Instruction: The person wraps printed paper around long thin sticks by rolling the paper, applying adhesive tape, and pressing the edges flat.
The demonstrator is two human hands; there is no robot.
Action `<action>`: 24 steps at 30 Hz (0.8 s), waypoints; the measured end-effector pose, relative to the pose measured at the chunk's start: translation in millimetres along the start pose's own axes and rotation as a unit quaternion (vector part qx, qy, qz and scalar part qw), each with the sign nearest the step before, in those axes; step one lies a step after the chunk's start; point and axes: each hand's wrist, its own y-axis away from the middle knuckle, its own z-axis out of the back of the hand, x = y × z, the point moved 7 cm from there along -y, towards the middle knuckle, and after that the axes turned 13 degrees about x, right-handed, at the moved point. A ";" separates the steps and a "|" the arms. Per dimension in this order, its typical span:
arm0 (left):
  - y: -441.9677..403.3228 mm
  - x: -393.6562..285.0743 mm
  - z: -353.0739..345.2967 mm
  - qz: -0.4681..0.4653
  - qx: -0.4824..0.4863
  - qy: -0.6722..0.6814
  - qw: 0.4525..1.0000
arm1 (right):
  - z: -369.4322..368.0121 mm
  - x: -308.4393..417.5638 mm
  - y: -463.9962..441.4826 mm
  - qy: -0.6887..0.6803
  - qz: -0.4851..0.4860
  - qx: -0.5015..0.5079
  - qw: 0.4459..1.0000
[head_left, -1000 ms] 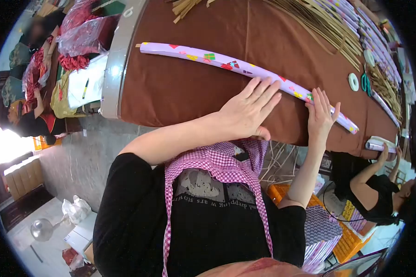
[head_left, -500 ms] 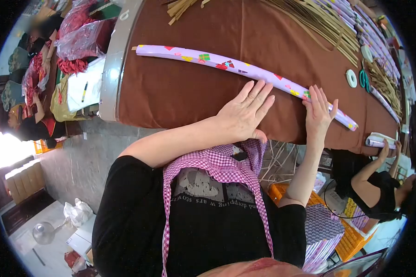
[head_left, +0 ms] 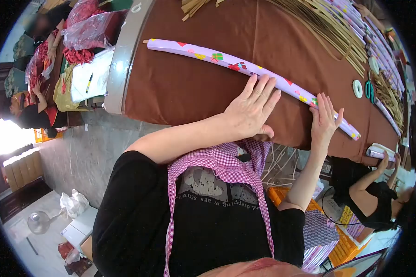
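The table (head_left: 119, 81) runs out of the frame at the top, most of it under a brown cloth (head_left: 189, 87). A co-worker (head_left: 376, 196) at the right is partly lost in the dark lens edge. Below, an orange crate (head_left: 345, 251) is half hidden by stacked lilac rolls (head_left: 315, 228); whether any sit inside it cannot be told. A bundle of flat brown strips (head_left: 330, 32) is cut off at the top. A clear plastic bag (head_left: 85, 36) holds red material, blurred by the film's glare. The patterned lilac roll (head_left: 208, 54) lies aslant on the cloth, a brown tip showing at its left end. The left hand (head_left: 252, 111) and right hand (head_left: 326, 122) are spread flat, gripping nothing, fingers over the roll and covering parts of it. The teal-handled scissors (head_left: 369, 91) lie beside a white ring (head_left: 357, 88), their blades indistinct.
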 end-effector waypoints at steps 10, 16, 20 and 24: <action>13.4 0.5 10.0 0.003 -0.014 -0.003 1.000 | -2.4 -2.9 0.6 0.011 0.010 -0.011 1.000; -15.3 18.9 17.1 0.038 -0.058 -0.038 0.997 | -7.0 -6.3 1.2 0.024 0.010 -0.005 1.000; -7.2 38.3 12.5 0.092 -0.049 -0.046 0.993 | -6.4 -5.5 1.0 0.022 0.007 -0.003 1.000; 9.8 45.0 8.1 0.118 -0.034 -0.045 0.991 | -5.0 -4.6 1.1 0.018 -0.004 -0.001 1.000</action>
